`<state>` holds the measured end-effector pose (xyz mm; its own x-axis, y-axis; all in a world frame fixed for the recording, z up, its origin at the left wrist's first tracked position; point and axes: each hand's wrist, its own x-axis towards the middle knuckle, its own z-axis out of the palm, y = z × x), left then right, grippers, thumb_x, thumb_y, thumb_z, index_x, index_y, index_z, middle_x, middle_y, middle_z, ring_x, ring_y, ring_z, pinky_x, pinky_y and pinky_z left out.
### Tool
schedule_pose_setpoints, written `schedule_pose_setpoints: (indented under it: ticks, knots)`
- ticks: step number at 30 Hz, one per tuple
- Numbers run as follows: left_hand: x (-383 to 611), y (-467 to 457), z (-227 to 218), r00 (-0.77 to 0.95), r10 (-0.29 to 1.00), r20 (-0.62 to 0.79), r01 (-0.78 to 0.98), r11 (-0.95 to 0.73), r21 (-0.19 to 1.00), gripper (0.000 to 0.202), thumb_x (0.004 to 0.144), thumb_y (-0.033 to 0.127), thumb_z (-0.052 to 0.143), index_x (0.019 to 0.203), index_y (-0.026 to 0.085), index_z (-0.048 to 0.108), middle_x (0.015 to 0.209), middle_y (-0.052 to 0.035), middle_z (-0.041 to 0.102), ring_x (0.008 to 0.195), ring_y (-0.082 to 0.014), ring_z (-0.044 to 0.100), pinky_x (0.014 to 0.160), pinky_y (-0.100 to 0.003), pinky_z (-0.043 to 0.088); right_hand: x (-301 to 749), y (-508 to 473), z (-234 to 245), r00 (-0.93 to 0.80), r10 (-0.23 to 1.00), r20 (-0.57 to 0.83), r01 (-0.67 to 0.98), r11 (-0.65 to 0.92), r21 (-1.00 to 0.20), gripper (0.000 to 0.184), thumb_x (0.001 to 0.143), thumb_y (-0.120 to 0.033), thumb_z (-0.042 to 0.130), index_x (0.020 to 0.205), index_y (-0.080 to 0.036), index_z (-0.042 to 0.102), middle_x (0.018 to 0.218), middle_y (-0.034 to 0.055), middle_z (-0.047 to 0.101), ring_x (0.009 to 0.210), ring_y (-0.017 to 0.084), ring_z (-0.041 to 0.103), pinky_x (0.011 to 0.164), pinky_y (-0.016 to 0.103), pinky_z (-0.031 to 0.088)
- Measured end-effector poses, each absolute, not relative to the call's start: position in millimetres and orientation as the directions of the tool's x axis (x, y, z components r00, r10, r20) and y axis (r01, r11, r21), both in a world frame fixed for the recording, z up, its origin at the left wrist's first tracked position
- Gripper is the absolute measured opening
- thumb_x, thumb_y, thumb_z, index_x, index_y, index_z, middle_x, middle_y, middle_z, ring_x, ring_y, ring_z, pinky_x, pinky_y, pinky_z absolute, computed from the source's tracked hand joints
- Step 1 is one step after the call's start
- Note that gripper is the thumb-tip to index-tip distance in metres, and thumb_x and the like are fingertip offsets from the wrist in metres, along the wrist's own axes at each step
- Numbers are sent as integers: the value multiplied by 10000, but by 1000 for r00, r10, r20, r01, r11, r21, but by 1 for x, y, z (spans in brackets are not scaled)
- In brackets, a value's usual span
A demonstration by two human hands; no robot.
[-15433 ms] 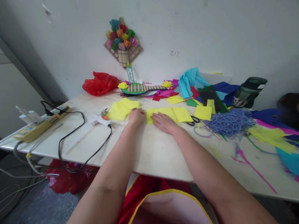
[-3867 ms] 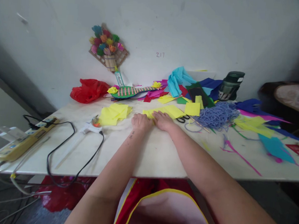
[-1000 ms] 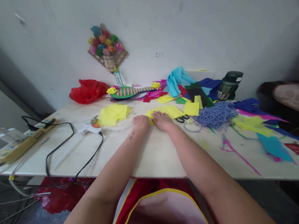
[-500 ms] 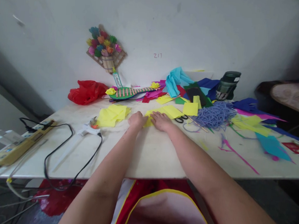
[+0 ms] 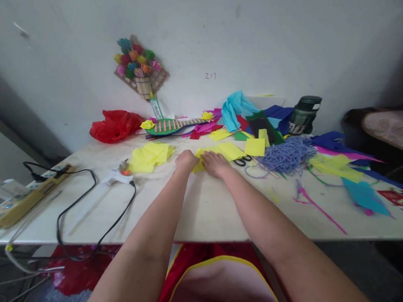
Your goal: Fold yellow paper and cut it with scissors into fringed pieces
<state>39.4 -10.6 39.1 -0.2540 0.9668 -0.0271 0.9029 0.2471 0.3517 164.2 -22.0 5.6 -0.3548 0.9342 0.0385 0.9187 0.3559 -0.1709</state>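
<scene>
My left hand (image 5: 186,161) rests on the table with its fingers curled, pinching the near edge of a folded yellow paper sheet (image 5: 227,150). My right hand (image 5: 215,163) lies flat on the same sheet just to the right, fingers spread and pressing it down. The two hands almost touch. A crumpled pile of yellow paper pieces (image 5: 149,156) lies to the left of my left hand. Black scissors (image 5: 243,161) lie just right of the sheet.
A white glue gun (image 5: 113,178) with a black cord, and a yellow power strip (image 5: 16,200), lie at the left. Blue yarn (image 5: 287,154), coloured paper scraps, a green flask (image 5: 302,115) and a red bag (image 5: 114,125) crowd the back. A paper-flower craft (image 5: 140,69) hangs on the wall.
My left hand has shifted slightly forward and to the right onto the yellow sheet's edge, closing the gap to my right hand. The view has drifted a little to the right.
</scene>
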Motion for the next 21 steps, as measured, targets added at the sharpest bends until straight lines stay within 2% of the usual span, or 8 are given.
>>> schedule_pose_setpoints:
  ticks: [4,7,11,21]
  knots:
    - [41,-13,37,-221,975,5,913,205,354,339,655,321,582,963,181,601,1041,-115,614,965,-243,557,732,-312,424,165,-23,5,-354,934,51,917,357,-177,531,865,-394,148,1351,-213,260,1436,1,176,1306,193,135,1035,424,111]
    - [43,-12,38,-233,971,-44,895,232,380,339,660,292,566,975,172,593,1035,-124,615,947,-240,566,714,-306,430,164,-23,5,-353,935,45,917,355,-180,529,865,-391,149,1353,-216,255,1436,-2,172,1307,186,131,1036,418,111]
    - [46,-10,40,-227,970,-90,900,244,361,383,655,324,580,996,151,593,1067,-141,599,963,-249,559,722,-305,431,164,-22,6,-349,936,40,920,351,-173,533,867,-391,140,1355,-208,251,1437,0,170,1308,188,130,1036,418,108]
    - [44,-6,35,-174,982,-72,931,188,312,377,695,377,539,990,150,601,1074,-130,600,975,-253,558,735,-311,430,164,-22,5,-343,937,56,918,348,-190,523,867,-381,153,1347,-213,271,1434,-2,185,1304,186,144,1037,412,109]
